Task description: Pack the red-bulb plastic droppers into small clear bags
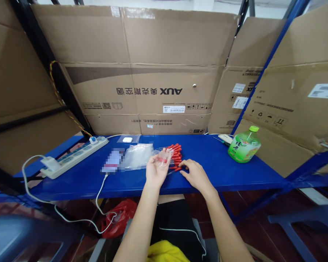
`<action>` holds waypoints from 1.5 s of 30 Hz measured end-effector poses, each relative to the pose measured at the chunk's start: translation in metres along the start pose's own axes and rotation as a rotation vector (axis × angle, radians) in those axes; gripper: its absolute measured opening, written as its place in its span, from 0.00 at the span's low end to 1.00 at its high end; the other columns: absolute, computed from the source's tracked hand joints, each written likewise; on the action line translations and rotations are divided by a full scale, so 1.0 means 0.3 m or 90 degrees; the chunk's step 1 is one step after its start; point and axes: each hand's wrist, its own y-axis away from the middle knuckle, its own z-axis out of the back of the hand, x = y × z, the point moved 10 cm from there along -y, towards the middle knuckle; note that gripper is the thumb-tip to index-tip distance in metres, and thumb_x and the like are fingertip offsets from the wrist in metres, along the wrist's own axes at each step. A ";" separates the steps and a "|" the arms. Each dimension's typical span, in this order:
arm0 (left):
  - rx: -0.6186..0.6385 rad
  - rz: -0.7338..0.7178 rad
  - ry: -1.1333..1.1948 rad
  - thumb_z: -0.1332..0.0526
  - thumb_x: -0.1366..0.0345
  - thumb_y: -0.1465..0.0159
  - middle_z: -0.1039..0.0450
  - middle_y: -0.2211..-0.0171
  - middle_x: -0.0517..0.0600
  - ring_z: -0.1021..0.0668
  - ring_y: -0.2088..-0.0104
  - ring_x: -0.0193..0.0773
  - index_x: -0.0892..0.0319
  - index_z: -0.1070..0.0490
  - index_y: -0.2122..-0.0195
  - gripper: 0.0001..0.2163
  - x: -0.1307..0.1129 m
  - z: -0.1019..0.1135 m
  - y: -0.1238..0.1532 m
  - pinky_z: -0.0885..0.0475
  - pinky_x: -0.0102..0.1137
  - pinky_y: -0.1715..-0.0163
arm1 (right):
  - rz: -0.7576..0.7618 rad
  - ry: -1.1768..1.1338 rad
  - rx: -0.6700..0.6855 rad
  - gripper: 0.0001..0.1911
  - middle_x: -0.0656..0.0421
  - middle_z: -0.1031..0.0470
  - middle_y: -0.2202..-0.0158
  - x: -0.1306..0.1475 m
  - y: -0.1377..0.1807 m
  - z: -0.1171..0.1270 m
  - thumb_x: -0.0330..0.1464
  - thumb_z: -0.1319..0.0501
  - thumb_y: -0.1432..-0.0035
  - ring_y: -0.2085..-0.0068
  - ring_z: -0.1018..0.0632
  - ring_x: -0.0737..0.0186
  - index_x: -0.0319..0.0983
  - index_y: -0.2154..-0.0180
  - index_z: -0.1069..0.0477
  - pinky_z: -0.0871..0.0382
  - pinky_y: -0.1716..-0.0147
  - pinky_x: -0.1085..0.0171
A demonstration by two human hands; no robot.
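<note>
In the head view, my left hand (155, 173) is turned palm up, its fingers closed on a clear plastic bag (164, 162). Something red shows through the bag; its exact shape is unclear. My right hand (196, 175) is at the near end of a pile of thin red-handled tools (177, 154). Its thumb and forefinger are around the end of one red handle (177, 169). The pile's handles point right, and their thin shafts run left, partly hidden behind my left hand. Left of that hand lies a stack of clear plastic bags (139, 155).
A phone (112, 161) with a white charging cable lies left of the bags. A power strip (76, 156) runs along the table's left side. A green bottle (244, 145) stands at the right, beside a pale device (225, 138). Cardboard walls (153, 43) enclose the blue table (221, 174).
</note>
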 end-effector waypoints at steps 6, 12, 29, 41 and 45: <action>-0.007 -0.034 -0.039 0.47 0.74 0.36 0.20 0.52 0.59 0.17 0.49 0.43 0.64 0.26 0.45 0.19 -0.040 0.014 -0.064 0.18 0.33 0.54 | 0.009 0.035 0.009 0.09 0.59 0.24 0.61 -0.007 -0.011 -0.028 0.25 0.36 0.38 0.56 0.24 0.57 0.45 0.59 0.26 0.35 0.56 0.61; -0.017 -0.067 -0.015 0.46 0.74 0.35 0.20 0.51 0.59 0.18 0.47 0.43 0.64 0.26 0.44 0.19 -0.066 0.026 -0.082 0.19 0.34 0.51 | 0.040 -0.064 0.040 0.02 0.60 0.26 0.60 0.016 -0.006 0.001 0.31 0.37 0.35 0.62 0.24 0.62 0.44 0.61 0.27 0.33 0.60 0.63; 0.045 -0.103 -0.029 0.45 0.77 0.39 0.20 0.50 0.57 0.20 0.44 0.45 0.64 0.27 0.43 0.23 -0.049 -0.017 -0.029 0.23 0.37 0.44 | 0.091 -0.320 -0.161 0.04 0.59 0.21 0.68 0.173 0.015 0.134 0.34 0.37 0.40 0.69 0.22 0.62 0.41 0.63 0.25 0.27 0.66 0.64; 0.104 -0.013 -0.138 0.44 0.76 0.42 0.20 0.50 0.59 0.19 0.47 0.49 0.64 0.28 0.42 0.25 0.064 -0.019 -0.005 0.27 0.45 0.40 | 0.010 -0.330 -0.237 0.06 0.57 0.18 0.66 0.173 0.017 -0.017 0.32 0.38 0.39 0.69 0.22 0.61 0.41 0.62 0.21 0.28 0.66 0.64; 0.114 -0.007 -0.138 0.44 0.75 0.42 0.20 0.50 0.58 0.19 0.47 0.48 0.64 0.28 0.42 0.25 0.067 -0.021 -0.004 0.28 0.43 0.40 | 0.003 -0.328 -0.236 0.07 0.57 0.18 0.67 0.171 0.018 -0.017 0.33 0.38 0.38 0.70 0.23 0.61 0.40 0.64 0.21 0.29 0.66 0.64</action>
